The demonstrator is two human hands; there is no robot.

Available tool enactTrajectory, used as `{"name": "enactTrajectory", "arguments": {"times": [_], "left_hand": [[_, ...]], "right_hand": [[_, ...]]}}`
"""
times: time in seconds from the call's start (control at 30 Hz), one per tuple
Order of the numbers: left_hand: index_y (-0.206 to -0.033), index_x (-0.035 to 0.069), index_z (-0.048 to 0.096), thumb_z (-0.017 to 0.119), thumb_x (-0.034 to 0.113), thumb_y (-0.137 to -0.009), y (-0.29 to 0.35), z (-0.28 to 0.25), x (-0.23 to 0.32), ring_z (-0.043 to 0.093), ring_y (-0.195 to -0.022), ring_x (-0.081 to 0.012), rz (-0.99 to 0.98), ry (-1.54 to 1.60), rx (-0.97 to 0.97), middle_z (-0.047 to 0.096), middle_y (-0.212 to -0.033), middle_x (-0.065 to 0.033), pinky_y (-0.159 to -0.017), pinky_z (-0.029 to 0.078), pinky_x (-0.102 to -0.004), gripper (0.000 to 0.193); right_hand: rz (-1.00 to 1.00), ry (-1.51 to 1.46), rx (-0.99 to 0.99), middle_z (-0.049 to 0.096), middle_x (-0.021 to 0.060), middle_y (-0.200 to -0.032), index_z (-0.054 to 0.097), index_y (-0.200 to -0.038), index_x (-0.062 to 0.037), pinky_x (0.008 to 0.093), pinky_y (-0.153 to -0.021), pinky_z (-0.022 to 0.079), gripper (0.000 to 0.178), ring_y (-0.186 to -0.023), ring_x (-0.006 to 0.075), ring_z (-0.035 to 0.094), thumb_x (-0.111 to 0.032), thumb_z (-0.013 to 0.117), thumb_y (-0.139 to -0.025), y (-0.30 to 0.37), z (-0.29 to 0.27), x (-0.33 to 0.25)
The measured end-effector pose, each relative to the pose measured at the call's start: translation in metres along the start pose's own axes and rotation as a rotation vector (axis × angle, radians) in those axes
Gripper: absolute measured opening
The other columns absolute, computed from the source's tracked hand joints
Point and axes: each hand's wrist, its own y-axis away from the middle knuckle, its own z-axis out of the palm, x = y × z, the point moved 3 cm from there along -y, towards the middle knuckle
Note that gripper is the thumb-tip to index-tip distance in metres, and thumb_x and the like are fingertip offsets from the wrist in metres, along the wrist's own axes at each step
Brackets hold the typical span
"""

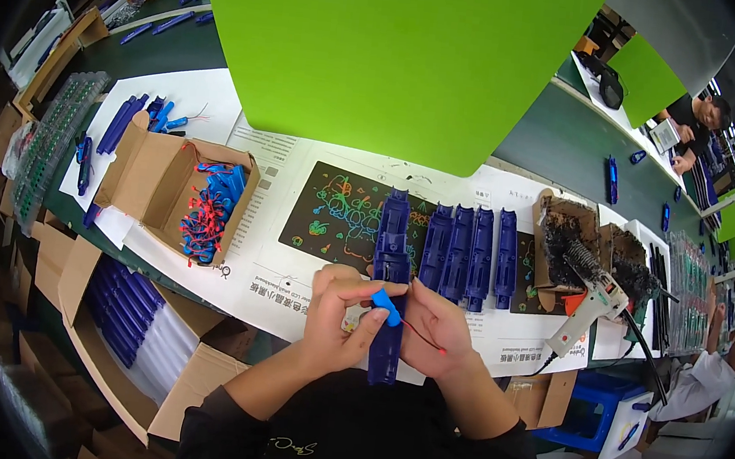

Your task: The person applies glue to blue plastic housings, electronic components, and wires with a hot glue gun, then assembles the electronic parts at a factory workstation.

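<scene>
- Blue-wrapped and cylindrical, a battery cell sits at the lower centre of the frame, its thin red wire trailing right.
- The left hand pinches it, thumb and forefinger closed on its sides.
- The right hand, fingers loosely curled, lies along a dark-blue plastic shell; whether it grips that I can't tell. The hands cover the shell's middle.
- Four more shell halves stand side by side, right of centre on the printed mat.
- Left of centre, an open cardboard box holds blue cells with red leads.
- Lower left, a carton holds more dark-blue parts beside white wrap.
- Right of centre, a glue gun leans across a grimy box.
- Top centre, a lime-green panel blocks my view of the bench behind.
- Upper right, a co-worker sits at another bench; lower right, a blue stool.
</scene>
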Motion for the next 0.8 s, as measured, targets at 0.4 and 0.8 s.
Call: {"name": "enactTrajectory", "arguments": {"times": [0.4,0.8], "left_hand": [[-0.108,0.009,0.057,0.065,0.007,-0.075,-0.009,0.004,0.012,0.046,-0.089,-0.0173,0.199,-0.317,-0.099,0.063,-0.11,-0.0015,-0.082,0.031,-0.0282,0.034],[-0.101,0.018,0.067,0.069,0.02,-0.072,-0.015,0.004,0.023,0.034,-0.107,-0.0248,0.049,-0.479,-0.134,0.034,-0.131,-0.0175,-0.084,0.03,-0.038,0.029]], "right_hand": [[-0.091,0.091,0.006,0.048,0.0114,-0.119,0.039,-0.123,-0.0046,0.0364,-0.094,0.041,0.037,-0.108,0.0188,0.049,-0.03,0.029,-0.098,0.018,0.008,-0.006],[-0.217,0.231,0.005,0.05,0.0128,-0.117,0.035,-0.13,-0.0041,0.0356,-0.093,0.04,0.039,-0.108,0.0194,0.05,-0.027,0.031,-0.098,0.026,0.011,-0.007]]}}
